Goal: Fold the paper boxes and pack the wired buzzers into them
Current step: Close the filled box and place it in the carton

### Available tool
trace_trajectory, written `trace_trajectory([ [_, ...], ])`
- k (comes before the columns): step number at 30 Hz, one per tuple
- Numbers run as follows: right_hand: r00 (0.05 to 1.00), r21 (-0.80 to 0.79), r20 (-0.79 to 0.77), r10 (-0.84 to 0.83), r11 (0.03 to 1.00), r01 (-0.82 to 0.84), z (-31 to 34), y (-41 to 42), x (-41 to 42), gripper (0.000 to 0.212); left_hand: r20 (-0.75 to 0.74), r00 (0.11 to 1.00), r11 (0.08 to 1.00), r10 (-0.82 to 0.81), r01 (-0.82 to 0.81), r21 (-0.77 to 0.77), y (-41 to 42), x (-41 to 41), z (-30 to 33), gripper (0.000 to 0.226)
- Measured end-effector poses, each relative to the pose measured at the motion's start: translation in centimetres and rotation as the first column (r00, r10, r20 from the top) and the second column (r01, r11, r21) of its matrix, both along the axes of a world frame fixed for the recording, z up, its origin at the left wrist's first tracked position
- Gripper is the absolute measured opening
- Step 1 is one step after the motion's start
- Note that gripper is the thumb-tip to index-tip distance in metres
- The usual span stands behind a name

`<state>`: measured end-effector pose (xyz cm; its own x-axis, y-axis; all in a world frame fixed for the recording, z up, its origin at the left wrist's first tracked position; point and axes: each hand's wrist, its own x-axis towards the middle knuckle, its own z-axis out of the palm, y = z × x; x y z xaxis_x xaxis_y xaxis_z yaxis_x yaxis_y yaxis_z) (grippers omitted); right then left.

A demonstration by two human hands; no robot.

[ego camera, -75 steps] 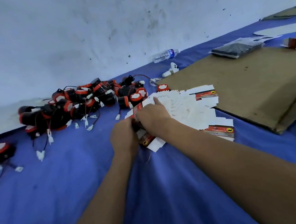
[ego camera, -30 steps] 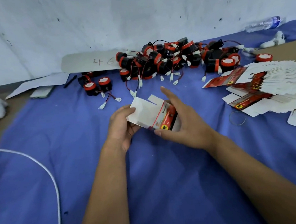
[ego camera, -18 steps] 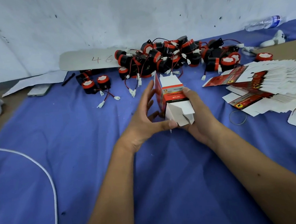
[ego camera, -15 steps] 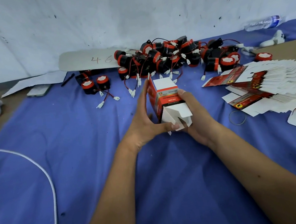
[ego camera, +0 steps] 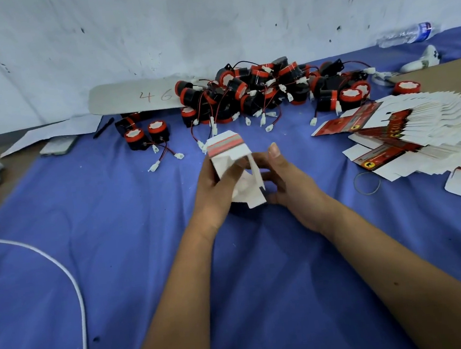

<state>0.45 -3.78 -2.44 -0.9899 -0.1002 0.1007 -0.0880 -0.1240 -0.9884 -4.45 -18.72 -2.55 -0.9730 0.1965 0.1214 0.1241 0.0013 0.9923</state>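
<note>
a: box (ego camera: 229, 157) dead centre of frame, up off the blue cloth (ego camera: 120, 269), half erected and motion-blurred. long axis near upright, tipped a little; red-striped end at top, away from the camera, open end with loose white flaps low and facing this way.

b: hands?

a: left hand (ego camera: 213, 187) wrapped round the left wall, thumb across the front, holding firm. right hand (ego camera: 289, 180) curled at the lower right edge, fingertips (ego camera: 273, 151) on a flap, apparently tucking it; how tight, cannot tell through the blur.

b: risks?

a: probably a flap creasing off its score line if pushed in while the tube sits skewed. likely also a squashed wall from too hard a left-hand squeeze, leaving a poor fit for a buzzer. possible pop-open of the bottom under load if the tuck stays shallow.

b: surroundings?

a: buzzers (ego camera: 266, 89) heaped at upper centre against the wall, wires tangled, so possibly two lifted at once. two more (ego camera: 146, 133) apart at upper left. flat boxes (ego camera: 416, 125) fanned at right, rubber band (ego camera: 366, 183) below them. white cable (ego camera: 74, 288) at lower left, bottle (ego camera: 407, 35) at upper right.
</note>
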Motion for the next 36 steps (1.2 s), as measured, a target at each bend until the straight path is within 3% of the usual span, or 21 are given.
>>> trace_trajectory([
  [3, 0.995, 0.039, -0.097, -0.025, 0.999, 0.028, -0.2, 0.2, -0.2, 0.053, 0.07, 0.997, 1.0, 0.011, -0.009, -0.023, 0.1, -0.1, 0.1, 0.034],
  [7, 0.986, 0.072, -0.151, -0.063, 0.995, 0.075, -0.5, 0.5, -0.4, 0.052, 0.043, 0.998, 0.994, -0.035, 0.04, -0.105, 0.8, 0.3, -0.4, 0.041],
  [11, 0.979, 0.053, -0.152, -0.136, 0.988, 0.145, -0.8, 0.6, -0.5, 0.046, -0.008, 0.982, 0.978, -0.189, 0.187, -0.094, 0.7, 0.5, -0.4, 0.089],
  [13, 0.981, 0.01, -0.119, -0.154, 0.988, 0.156, -0.7, 0.6, -0.6, 0.041, -0.013, 0.969, 0.969, -0.246, 0.246, -0.024, 0.1, 0.4, -0.2, 0.098],
  [19, 0.985, -0.007, -0.075, -0.153, 0.988, 0.152, -0.5, 0.7, -0.5, 0.034, 0.044, 0.926, 0.905, -0.374, 0.354, 0.236, -1.0, 0.0, 0.8, 0.07],
  [23, 0.981, -0.049, -0.097, -0.165, 0.986, 0.161, -0.3, 0.9, -0.5, 0.034, -0.036, 0.961, 0.948, -0.275, 0.277, 0.156, 0.3, 0.9, 1.3, 0.049],
  [30, 0.994, -0.089, -0.065, -0.084, 0.993, 0.078, -0.3, 1.0, -0.4, 0.035, -0.007, 0.957, 0.941, -0.29, 0.286, 0.181, 0.3, 0.8, 1.1, 0.056],
  [33, 0.998, -0.144, -0.05, -0.047, 0.989, 0.04, 0.0, 1.2, -0.4, 0.035, -0.043, 0.964, 0.953, -0.262, 0.266, 0.149, 0.5, 1.0, 1.2, 0.045],
  [36, 0.998, -0.168, -0.06, 0.012, 0.986, -0.022, -0.1, 1.4, -0.4, 0.048, -0.134, 0.964, 0.967, -0.228, 0.241, 0.088, 1.0, 1.2, 1.1, 0.034],
])
